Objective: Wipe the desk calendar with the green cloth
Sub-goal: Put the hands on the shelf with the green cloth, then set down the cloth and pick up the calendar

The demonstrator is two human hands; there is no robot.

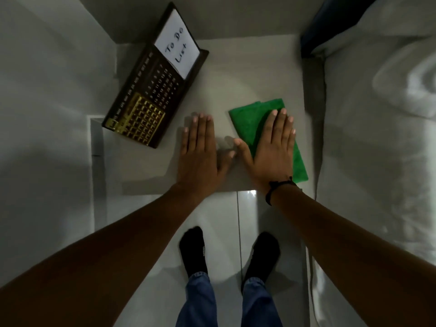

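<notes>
The desk calendar (151, 90) is a dark wooden board with a gold grid slider and a white "To Do List" card, lying at an angle on the pale table top (236, 76), far left. A folded green cloth (250, 121) lies on the right side of the table. My right hand (273, 149) rests flat on the cloth, palm down, fingers extended and not gripping it. My left hand (200, 149) lies flat on the bare table between calendar and cloth, touching neither.
A bed with white bedding (377, 114) runs along the right edge of the table. Grey walls close in at the left and back. Below the table's near edge are the tiled floor and my feet in black socks (193, 249).
</notes>
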